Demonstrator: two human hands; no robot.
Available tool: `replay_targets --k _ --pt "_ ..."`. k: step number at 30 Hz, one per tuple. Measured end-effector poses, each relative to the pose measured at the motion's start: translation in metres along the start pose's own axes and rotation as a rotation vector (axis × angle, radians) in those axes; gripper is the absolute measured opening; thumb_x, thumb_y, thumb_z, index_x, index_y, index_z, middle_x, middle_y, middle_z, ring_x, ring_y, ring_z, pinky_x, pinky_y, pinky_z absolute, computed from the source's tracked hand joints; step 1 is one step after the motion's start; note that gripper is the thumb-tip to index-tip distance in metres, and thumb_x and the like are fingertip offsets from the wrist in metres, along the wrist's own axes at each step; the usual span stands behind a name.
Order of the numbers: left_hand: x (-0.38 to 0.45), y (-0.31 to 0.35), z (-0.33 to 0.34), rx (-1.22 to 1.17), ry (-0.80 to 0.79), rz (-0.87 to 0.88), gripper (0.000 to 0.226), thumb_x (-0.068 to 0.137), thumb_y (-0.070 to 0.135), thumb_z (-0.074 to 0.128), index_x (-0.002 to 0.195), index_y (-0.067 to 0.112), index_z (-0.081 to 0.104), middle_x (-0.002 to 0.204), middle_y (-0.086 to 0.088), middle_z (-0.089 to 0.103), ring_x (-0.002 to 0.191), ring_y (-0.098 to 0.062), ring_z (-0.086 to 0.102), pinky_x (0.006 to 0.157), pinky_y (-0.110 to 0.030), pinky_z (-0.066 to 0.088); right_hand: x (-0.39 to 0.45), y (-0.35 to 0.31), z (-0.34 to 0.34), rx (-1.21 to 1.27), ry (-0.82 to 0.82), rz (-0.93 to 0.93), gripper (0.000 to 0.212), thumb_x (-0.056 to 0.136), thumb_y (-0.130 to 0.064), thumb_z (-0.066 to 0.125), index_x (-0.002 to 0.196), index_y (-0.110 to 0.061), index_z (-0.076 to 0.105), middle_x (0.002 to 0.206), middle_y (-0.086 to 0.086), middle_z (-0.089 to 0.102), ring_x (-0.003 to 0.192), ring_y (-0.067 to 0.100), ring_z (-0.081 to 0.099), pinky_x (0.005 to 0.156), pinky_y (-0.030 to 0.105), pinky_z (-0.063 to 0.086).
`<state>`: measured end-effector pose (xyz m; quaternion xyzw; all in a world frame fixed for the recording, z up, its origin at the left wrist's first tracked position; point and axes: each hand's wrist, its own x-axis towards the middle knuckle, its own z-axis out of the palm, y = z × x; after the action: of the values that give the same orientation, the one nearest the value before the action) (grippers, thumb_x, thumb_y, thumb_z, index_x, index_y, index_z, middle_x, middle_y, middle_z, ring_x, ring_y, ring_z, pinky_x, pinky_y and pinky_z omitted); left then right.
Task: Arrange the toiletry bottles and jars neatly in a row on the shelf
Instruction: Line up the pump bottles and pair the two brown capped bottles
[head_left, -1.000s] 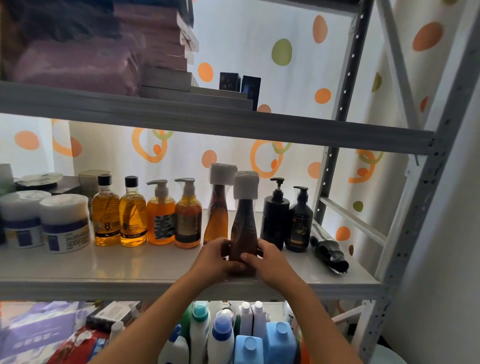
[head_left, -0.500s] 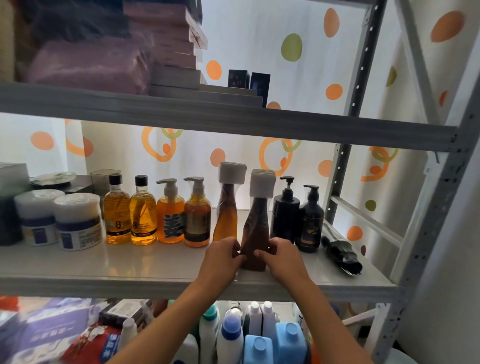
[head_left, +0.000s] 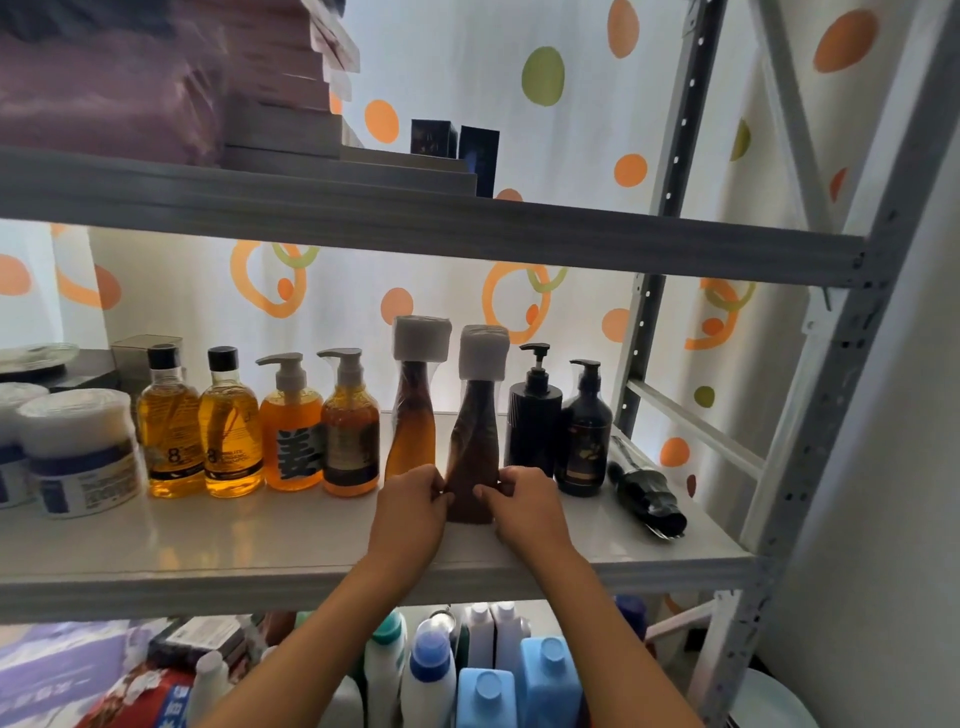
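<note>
A tall brown bottle (head_left: 474, 447) with a white cap stands upright on the white shelf (head_left: 260, 540), in a row between an amber bottle (head_left: 413, 431) and a black pump bottle (head_left: 532, 415). The left hand (head_left: 410, 504) and right hand (head_left: 524, 501) grip its base from either side.

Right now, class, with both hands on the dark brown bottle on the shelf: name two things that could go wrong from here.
1. The dark brown bottle is tall and top-heavy; both the left hand and right hand grip only its base, so it might tip into the black pump bottle close by.
2. The black bottle lying on its side near the shelf end might roll off.
</note>
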<state>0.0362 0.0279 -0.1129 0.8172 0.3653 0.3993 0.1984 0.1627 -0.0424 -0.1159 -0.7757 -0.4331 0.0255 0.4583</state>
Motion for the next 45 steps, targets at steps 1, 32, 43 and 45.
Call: replay_targets --k 1,32,43,45 --pt "0.002 0.000 0.002 -0.006 0.006 -0.010 0.008 0.089 0.017 0.067 0.085 0.010 0.068 0.086 -0.006 0.069 0.071 -0.010 0.053 0.057 -0.006 0.029 0.002 0.000 0.000 0.011 0.000 0.006 0.023 0.085 -0.030 0.071 0.099 -0.012 0.077 0.089 0.002 0.076 0.080 0.015 0.071 0.077 0.037 0.060" --pt "0.036 -0.022 0.033 -0.421 -0.123 -0.322 0.014 0.092 0.004 0.058 0.088 0.001 0.071 0.071 -0.012 0.066 0.060 -0.024 0.065 0.066 -0.038 0.060 0.029 0.002 0.023 0.167 0.055 0.133 0.020 0.092 -0.021 0.063 0.103 -0.007 0.074 0.095 0.007 0.075 0.086 0.021 0.070 0.081 0.041 0.058" --pt "0.014 0.061 0.047 -0.515 -0.148 -0.125 0.023 0.091 0.010 0.060 0.075 0.020 0.074 0.069 0.000 0.071 0.066 -0.016 0.070 0.059 -0.022 0.058 0.001 0.011 -0.044 0.381 0.157 0.107 0.026 0.099 -0.009 0.051 0.081 -0.024 0.063 0.081 0.001 0.066 0.084 0.021 0.069 0.071 0.041 0.063" --pt "0.010 0.078 0.058 -0.521 -0.161 -0.088 0.026 0.090 0.010 0.061 0.072 0.023 0.074 0.068 -0.002 0.071 0.066 -0.018 0.069 0.063 -0.025 0.059 0.003 0.020 -0.066 0.348 0.255 0.117 0.028 0.100 -0.010 0.050 0.080 -0.028 0.060 0.079 -0.006 0.064 0.085 0.020 0.069 0.075 0.043 0.062"
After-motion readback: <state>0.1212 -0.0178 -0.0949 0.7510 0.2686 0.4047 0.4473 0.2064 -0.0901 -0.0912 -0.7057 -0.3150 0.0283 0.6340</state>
